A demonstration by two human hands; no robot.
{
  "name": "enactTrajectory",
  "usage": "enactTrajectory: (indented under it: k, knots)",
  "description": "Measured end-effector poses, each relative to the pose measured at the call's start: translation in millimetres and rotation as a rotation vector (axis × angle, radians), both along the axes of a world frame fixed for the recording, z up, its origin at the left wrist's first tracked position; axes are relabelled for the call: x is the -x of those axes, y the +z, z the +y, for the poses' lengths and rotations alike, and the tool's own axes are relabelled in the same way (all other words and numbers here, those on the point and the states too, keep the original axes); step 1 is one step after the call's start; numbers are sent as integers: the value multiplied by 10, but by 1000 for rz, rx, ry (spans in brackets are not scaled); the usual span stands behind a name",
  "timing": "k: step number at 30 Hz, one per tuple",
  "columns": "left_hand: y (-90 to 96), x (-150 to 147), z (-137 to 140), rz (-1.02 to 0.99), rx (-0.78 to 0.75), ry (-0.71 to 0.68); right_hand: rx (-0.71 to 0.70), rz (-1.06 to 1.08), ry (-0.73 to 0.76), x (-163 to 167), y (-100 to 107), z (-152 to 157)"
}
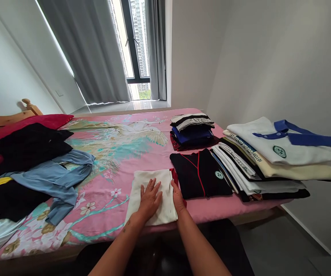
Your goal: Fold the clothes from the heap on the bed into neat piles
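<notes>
**Left hand (150, 199) spread on the white cloth (139, 179), right hand (178, 196) at its edge**

From my end, I see the left palm down on the cloth, fingers slightly apart and gripping nothing. The right hand lies along the cloth's right edge, but I cannot tell whether its fingers pinch the fabric or only brace it. The cloth is at the near side of the bed (116, 153), left of the black top (194, 168).

To do this well, I'd smooth the broad middle first, stroking outward with the whole palm, then square the right edge against the other hand. Last, I'd see to the red strip (174, 176) showing beyond that edge; I cannot tell whether it belongs to the cloth.

Counting down by size, I get one bed, two curtains (84, 50) at the far side, one loose heap (30, 147) on the left, and two folded stacks: the large right stack (269, 166) and the smaller far stack (192, 132). Their layers overlap too much for me to count. Then come one black top, one white cloth and two hands. Smallest, two badges (219, 175) show whole: one on the black top, one on the right stack.
</notes>
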State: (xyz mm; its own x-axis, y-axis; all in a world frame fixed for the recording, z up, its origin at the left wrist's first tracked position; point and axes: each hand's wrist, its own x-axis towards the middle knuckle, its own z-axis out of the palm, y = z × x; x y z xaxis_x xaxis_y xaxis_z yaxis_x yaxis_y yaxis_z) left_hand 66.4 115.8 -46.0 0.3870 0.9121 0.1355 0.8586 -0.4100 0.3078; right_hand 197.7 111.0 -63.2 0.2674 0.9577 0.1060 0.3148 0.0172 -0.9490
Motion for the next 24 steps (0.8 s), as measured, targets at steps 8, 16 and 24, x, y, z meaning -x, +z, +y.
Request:
enactTrajectory:
  k: [8, 16, 24]
  knots:
    - [1, 421, -56, 162, -132, -33, 192, 375, 145, -168, 78, 176]
    - [-33, 340, -123, 180, -112, -104, 6, -375, -94, -194, 369, 111]
    - [-144, 364, -83, 175, -97, -96, 52, -803, 197, 169, 195, 242]
